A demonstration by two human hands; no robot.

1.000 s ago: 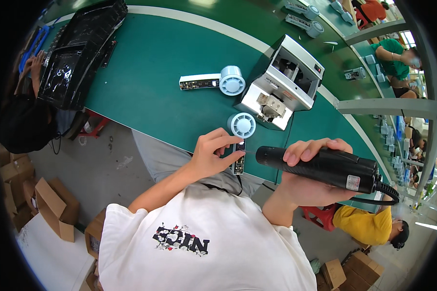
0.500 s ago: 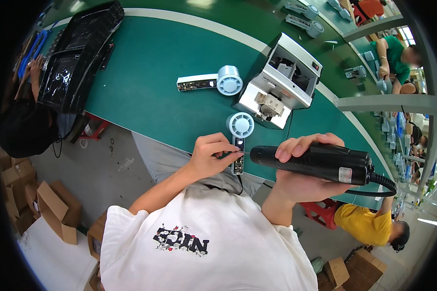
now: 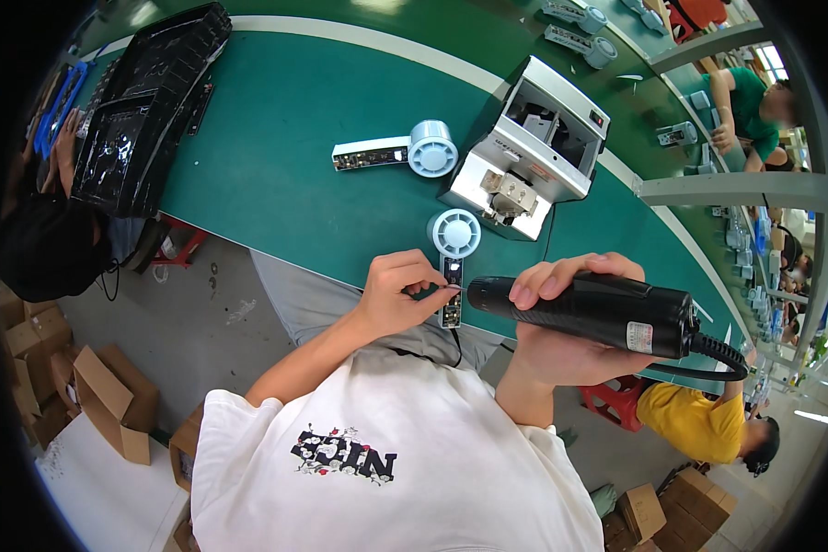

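Right at the near edge of the green table lies the small part: a white round fan housing with a narrow dark circuit strip running from it toward the person. The left hand sits just left of that strip, fingers curled in, thumb and forefinger pinched together at the strip's side, touching it. Just right of the strip, the right hand is wrapped tight around a black electric screwdriver, held nearly level, its tip pointing left and ending right beside the strip; a black cable trails off its far end. Beyond the fan housing stands a white boxy machine with an open top. Left of that machine lies a second white fan part with its strip. Far left of it, a large black moulded tray lies on the table.
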